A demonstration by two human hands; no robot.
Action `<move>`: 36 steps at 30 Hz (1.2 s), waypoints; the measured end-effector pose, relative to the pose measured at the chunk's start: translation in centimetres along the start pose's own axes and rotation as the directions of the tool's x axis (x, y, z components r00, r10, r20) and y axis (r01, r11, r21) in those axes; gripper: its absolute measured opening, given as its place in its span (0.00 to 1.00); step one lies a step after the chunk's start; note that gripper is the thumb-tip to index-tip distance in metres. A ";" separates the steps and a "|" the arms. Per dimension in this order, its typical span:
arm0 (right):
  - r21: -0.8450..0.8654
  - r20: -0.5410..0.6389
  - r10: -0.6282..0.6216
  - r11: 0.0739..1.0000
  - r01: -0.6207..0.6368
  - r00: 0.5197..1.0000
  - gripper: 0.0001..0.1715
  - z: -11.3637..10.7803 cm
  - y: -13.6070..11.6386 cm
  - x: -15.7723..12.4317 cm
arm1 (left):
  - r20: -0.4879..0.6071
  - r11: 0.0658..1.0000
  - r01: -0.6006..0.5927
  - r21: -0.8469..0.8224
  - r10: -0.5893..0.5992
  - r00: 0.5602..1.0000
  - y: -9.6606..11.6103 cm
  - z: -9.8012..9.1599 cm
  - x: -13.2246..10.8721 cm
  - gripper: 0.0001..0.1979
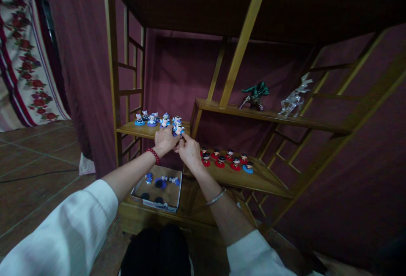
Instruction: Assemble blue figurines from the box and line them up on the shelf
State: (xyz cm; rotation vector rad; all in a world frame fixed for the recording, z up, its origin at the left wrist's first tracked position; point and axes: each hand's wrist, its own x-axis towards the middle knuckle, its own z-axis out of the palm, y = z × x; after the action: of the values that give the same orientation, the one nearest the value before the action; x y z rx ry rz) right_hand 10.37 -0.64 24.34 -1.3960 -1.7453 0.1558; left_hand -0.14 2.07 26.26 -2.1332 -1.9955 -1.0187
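Observation:
Both my hands meet at the front edge of the upper left shelf (139, 131). Between their fingertips is a small blue-and-white figurine (178, 129). My left hand (165, 140) closes on its left side, the back of the hand hiding part of the shelf edge. From the right, my right hand (189, 151) pinches the same figurine low down, its fingers partly hidden. Just behind stand several similar figurines (152, 119) on round blue or purple bases. Below my hands, a shallow cardboard box (171, 202) holds more figurines, some lying down, and dark round pieces.
Red-based figurines (221, 161) and one with a blue base (248, 167) stand on the lower right shelf (263, 183). Higher up are a green-caped statue (255, 95) and a clear deer-like ornament (294, 99). A wooden upright (242, 47) divides the unit.

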 end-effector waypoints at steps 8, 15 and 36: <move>0.028 0.029 0.022 0.999 -0.023 0.999 0.21 0.0 -0.1 -0.1 | 0.034 1.000 0.004 -0.011 -0.004 0.999 0.1 -0.1 0.4 0.17; 0.019 0.017 0.022 1.000 -0.022 1.000 0.21 0.2 0.1 0.0 | 0.031 1.000 -0.003 -0.019 0.004 1.000 0.1 -0.4 0.4 0.17; 0.139 0.062 0.016 0.990 -0.025 0.998 0.18 0.2 -0.1 -0.1 | 0.131 0.999 0.032 -0.029 -0.027 0.991 0.2 -0.9 1.1 0.19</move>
State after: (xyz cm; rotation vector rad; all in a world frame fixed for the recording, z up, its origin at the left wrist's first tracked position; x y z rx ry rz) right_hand 10.19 -0.70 24.22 -1.3198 -1.7352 0.3292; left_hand -0.43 2.57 27.57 -2.2479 -2.0870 -0.9435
